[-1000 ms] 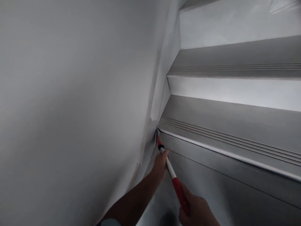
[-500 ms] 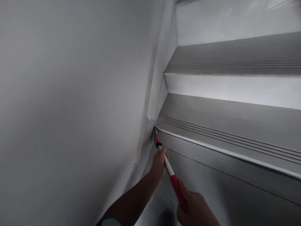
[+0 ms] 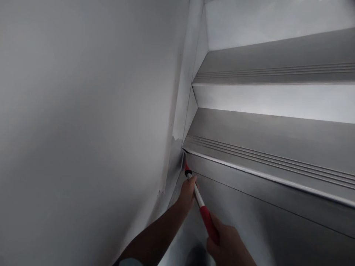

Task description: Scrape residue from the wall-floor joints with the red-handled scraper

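Observation:
A long-handled tool (image 3: 198, 194) with a red grip, a pale shaft, a black collar and a red head runs between both hands. Its exact kind does not show. My right hand (image 3: 226, 238) is wrapped round the red grip. Farther up, my left hand (image 3: 189, 187) closes on the pale shaft just below the collar. The red head reaches into the corner where the lowest visible riser (image 3: 222, 164) meets the side skirting board (image 3: 175, 157). Its far tip is dark and hard to make out.
Grey stair treads (image 3: 235, 122) with grooved front edges rise to the upper right, with pale risers (image 3: 263, 96) between them. A smooth pale wall (image 3: 83, 111) fills the left side. A darker patch with a ragged top edge marks the skirting. Grey floor (image 3: 183, 236) lies below.
The tool's red head has shifted slightly down and to the right, a little away from the skirting. Both hands keep their hold. The view has tilted slightly.

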